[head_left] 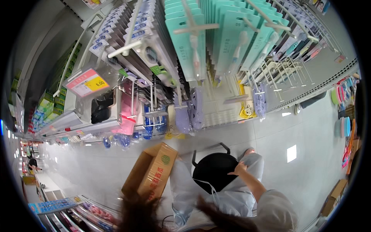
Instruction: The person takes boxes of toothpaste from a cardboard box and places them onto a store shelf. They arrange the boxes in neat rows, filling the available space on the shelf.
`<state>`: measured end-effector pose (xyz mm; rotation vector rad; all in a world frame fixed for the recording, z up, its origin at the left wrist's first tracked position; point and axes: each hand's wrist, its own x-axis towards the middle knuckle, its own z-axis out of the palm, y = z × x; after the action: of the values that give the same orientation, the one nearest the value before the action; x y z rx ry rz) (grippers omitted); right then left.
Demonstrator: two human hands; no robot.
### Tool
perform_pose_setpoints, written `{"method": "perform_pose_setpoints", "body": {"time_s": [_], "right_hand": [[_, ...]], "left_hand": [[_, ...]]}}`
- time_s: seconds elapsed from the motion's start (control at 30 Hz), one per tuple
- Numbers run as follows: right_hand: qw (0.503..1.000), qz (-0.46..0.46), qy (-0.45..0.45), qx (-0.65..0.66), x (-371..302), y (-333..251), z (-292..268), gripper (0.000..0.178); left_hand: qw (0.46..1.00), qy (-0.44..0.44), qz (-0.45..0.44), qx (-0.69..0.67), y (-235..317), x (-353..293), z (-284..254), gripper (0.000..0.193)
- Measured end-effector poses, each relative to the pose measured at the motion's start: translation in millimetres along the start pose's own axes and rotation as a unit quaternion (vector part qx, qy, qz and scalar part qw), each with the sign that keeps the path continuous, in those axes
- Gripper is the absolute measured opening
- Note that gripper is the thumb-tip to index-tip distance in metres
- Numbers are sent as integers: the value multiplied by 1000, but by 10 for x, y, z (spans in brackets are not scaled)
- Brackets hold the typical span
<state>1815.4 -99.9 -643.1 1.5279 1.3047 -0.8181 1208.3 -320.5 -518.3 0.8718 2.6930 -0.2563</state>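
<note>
My right hand (239, 169) lies by my right thigh, its visible fingers stretched out toward the edge of a black rounded thing (214, 170) between my legs. That thing has handle-like loops at its far side; its exact kind is not plain to me. Nothing shows in the right hand. My left hand is out of sight. An open brown cardboard box (162, 166) with red print stands tilted by my left leg, its near end hidden by dark hair. Ahead, toothbrushes in mint-green packs (185, 46) hang on white hooks.
Purple slippers (196, 110) and a pink packed item (126, 120) hang low on the shelf. A price tag (88, 83) juts out at left. Basins (342, 127) and another carton (334, 196) stand at right. Another shelf (77, 214) lies behind at lower left, over a glossy tiled floor (280, 139).
</note>
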Motion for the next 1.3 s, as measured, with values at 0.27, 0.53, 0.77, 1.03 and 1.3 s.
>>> {"method": "perform_pose_setpoints", "body": {"time_s": [0.27,0.53,0.77,1.03,1.3], "right_hand": [[946,-297,-46,118,146,-239,-899,86],[728,-490,-230,421,-773,-1760,-1984,86],[703,-512,-325,371,-1087,-1919,-1849,95],[738,-454,-200,457,-1580,-568,-1980,55],[615,-341,96,705,-1043,858,-1668,22]], "left_hand": [[972,131,77,181,-1009,-752,2,18],[969,11,45,-242,159,-1923,-1340,18],[968,49,-52,-239,-222,-2514,-927,19],[981,-73,83,-159,506,-2346,-1499,24],[934,-119,287,-175,1866,-1780,-1235,30]]}}
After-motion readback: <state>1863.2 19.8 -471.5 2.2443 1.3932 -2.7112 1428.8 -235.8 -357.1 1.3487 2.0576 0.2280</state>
